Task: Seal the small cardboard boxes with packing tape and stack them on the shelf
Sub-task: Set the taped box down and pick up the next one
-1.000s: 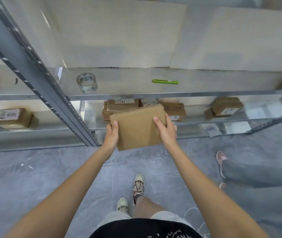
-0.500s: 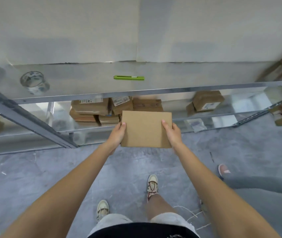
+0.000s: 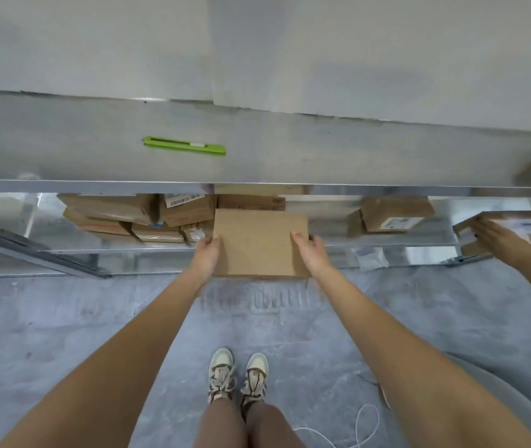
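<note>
I hold a flat brown cardboard box (image 3: 259, 242) level in front of me, its far edge over the front lip of the lower metal shelf (image 3: 387, 242). My left hand (image 3: 206, 253) grips its left side and my right hand (image 3: 310, 255) grips its right side. Behind it, on that lower shelf, several sealed boxes (image 3: 112, 210) lie stacked at the left, and one labelled box (image 3: 393, 215) sits alone to the right. The underside of my box is hidden.
A green utility knife (image 3: 184, 146) lies on the upper shelf (image 3: 322, 156). Another person's hands (image 3: 500, 242) hold a labelled box (image 3: 513, 224) at the far right. A diagonal metal brace (image 3: 31, 250) crosses the lower left. A white cable (image 3: 354, 428) lies on the concrete floor by my shoes.
The view has swung right, so the tape roll on the upper shelf has left the frame. The box has moved toward the lower shelf. Another person's hands with a box are further in view.
</note>
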Motion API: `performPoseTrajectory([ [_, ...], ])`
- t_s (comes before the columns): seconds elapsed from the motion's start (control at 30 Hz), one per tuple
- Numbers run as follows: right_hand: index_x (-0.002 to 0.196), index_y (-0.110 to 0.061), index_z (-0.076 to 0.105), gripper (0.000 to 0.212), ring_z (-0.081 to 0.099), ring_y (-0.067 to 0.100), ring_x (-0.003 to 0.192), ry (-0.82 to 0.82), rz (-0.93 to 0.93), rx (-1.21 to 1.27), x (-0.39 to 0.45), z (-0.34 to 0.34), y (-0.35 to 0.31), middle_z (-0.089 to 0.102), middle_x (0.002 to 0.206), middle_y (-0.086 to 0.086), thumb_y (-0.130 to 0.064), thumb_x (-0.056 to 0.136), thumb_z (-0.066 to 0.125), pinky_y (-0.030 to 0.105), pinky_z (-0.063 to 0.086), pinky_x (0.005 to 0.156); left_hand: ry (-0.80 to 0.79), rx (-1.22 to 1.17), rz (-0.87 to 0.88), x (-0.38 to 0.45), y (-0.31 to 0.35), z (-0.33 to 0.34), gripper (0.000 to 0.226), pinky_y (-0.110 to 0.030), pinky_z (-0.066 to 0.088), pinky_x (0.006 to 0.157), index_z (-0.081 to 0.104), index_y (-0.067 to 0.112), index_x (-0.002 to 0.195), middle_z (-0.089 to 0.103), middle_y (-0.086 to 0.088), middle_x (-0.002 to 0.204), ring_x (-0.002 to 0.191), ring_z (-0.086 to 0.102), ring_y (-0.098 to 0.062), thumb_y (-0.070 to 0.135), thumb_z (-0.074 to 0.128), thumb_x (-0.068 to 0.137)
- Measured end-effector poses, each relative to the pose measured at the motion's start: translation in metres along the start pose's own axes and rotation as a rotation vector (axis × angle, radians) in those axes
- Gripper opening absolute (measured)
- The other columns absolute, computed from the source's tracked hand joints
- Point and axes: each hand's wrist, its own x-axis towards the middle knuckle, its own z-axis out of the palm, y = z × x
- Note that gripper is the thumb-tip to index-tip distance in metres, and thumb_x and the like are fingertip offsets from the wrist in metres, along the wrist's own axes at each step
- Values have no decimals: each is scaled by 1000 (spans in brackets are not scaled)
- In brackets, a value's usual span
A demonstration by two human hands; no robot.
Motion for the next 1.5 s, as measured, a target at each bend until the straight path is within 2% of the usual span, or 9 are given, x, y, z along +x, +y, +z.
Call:
performPoseTrajectory([
  [0.5, 136, -10, 47, 48, 49, 25, 123, -29, -45, 125, 154, 27, -8, 51, 137, 6, -39, 98, 45, 36, 39, 105, 23, -106, 121, 143, -2, 46, 44, -57, 29, 109, 33, 28, 144, 49, -5, 139, 127, 45, -31, 34, 36, 101],
  [0.63, 138, -8, 46, 46, 46, 25, 127, -36, -41, 128, 170, 39, -10, 48, 141, 6, -35, 101, 37, 35, 36, 108, 88, -117, 215, 151, 2, 47, 45, -51, 36, 106, 33, 22, 146, 47, -5, 139, 127, 44, -26, 33, 34, 103],
  [0.77, 135, -11, 50, 46, 49, 25, 123, -5, -79, 148, 184, 48, -10, 51, 138, 7, -38, 100, 38, 34, 39, 105, 137, -64, 324, 162, 11, 48, 45, -30, 35, 98, 34, 16, 145, 47, -7, 138, 124, 44, -23, 34, 31, 103],
  [0.93, 137, -11, 47, 47, 46, 26, 126, 16, -139, 75, 190, 52, -5, 49, 140, 7, -39, 102, 33, 31, 36, 102, 219, 140, 408, 165, 7, 47, 45, -25, 34, 88, 39, 7, 140, 51, -13, 134, 122, 48, -29, 32, 31, 103],
  [1.13, 150, -16, 24, 63, 35, 27, 137, 111, -182, 73, 169, 43, -3, 32, 153, 4, -50, 98, 35, 33, 28, 110, 270, 223, 580, 128, 11, 45, 32, -22, 34, 79, 43, 4, 129, 55, -15, 123, 105, 51, -22, 19, 31, 104],
  [1.23, 152, -18, 17, 69, 34, 28, 138, 131, -214, 65, 128, 31, 2, 32, 153, 6, -50, 96, 43, 33, 28, 109, 274, 310, 594, 82, 0, 30, 35, -19, 30, 83, 41, 2, 134, 53, -17, 127, 118, 49, -30, 16, 32, 103],
  [1.33, 150, -12, 21, 66, 32, 29, 139, 95, -278, -241, 77, 10, -6, 32, 152, 11, -44, 97, 45, 36, 28, 112, 130, 592, 475, 30, 4, -1, 39, -28, 33, 90, 36, 1, 138, 48, -20, 134, 124, 45, -35, 17, 36, 102],
  [1.43, 148, -5, 24, 65, 24, 27, 142, -59, -366, -741, 26, -15, -31, 27, 154, 11, -41, 98, 45, 38, 24, 115, -233, 1034, 205, -14, 38, -42, 60, -29, 33, 102, 18, 12, 148, 37, -12, 146, 131, 40, -30, 28, 47, 98],
  [1.5, 149, -7, 24, 67, 24, 26, 143, -202, -355, -925, -8, -29, -62, 24, 156, 10, -41, 97, 47, 34, 24, 114, -346, 1325, 105, -48, 80, -59, 59, -38, 29, 111, 24, 17, 148, 31, -6, 152, 136, 34, -27, 35, 46, 96],
])
